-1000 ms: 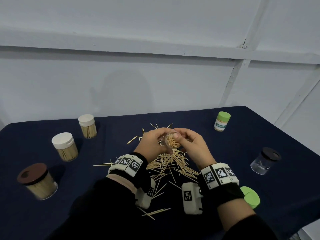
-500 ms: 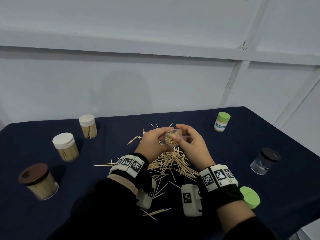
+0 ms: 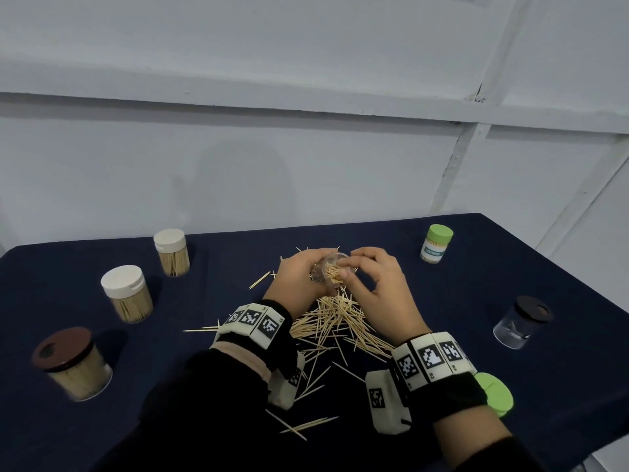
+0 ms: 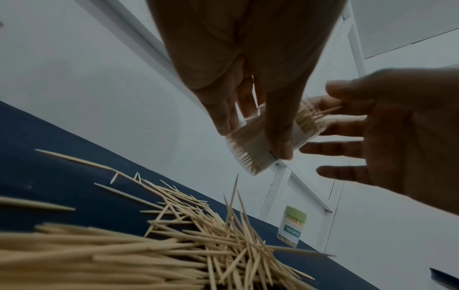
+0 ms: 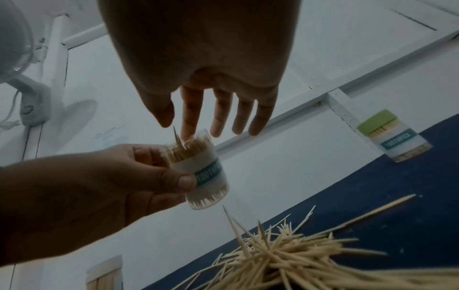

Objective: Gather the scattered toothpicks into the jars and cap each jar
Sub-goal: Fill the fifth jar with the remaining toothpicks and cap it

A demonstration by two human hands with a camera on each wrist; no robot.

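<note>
My left hand (image 5: 104, 188) is gripping a clear plastic jar (image 5: 201, 172), tilted above the pile of thin wooden toothpicks (image 3: 337, 318) on the dark blue cloth (image 3: 510, 267). My right hand (image 5: 198, 64) is hovering over its open mouth, fingers (image 5: 221, 115) loosely spread, holding nothing.

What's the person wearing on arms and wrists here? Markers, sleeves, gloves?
No gloves: left hand and right hand are bare. Black long sleeves. Each wrist carries a cream band of square black-and-white fiducial tags on a black strap, with a cream tagged camera block underneath.
</note>
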